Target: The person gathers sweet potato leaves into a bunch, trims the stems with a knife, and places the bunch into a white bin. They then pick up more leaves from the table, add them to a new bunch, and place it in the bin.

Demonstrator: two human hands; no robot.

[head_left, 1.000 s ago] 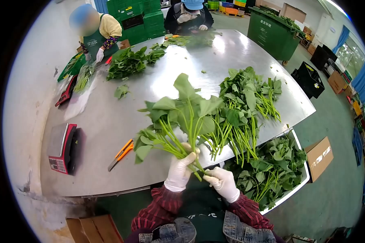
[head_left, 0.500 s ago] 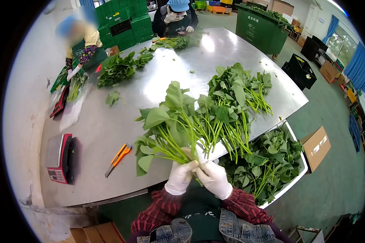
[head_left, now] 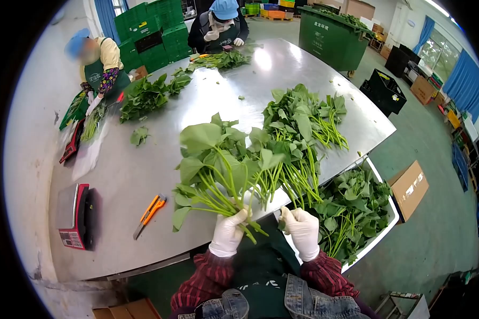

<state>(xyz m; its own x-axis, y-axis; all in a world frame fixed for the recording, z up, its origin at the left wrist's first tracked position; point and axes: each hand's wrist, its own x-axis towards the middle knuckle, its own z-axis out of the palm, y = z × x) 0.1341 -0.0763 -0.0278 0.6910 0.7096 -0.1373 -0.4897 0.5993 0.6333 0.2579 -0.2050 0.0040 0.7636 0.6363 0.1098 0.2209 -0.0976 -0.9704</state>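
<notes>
My left hand [head_left: 229, 232], in a white glove, is closed around the lower stems of a bunch of leafy greens [head_left: 218, 165]; the cut ends stick out below the fingers. To its right, apart from the bunch, my gloved right hand [head_left: 302, 229] is closed with thumb and fingers pinched. A small dark green bit shows at its fingertips, too small to name. Beyond the hands, more leafy greens [head_left: 298, 119] lie in a pile on the metal table [head_left: 117, 212], their stems pointing to the right and toward me.
An orange utility knife [head_left: 150, 215] and a red scale [head_left: 74, 215] are on the left. A white crate [head_left: 393, 212] full of greens stands below the table's right edge, beside a cardboard box [head_left: 410, 191]. Two people work across the table near more greens [head_left: 146, 98].
My right hand has moved away from the stem ends, to the right, and now is apart from the left. My left hand keeps the bunch. The view has shifted slightly.
</notes>
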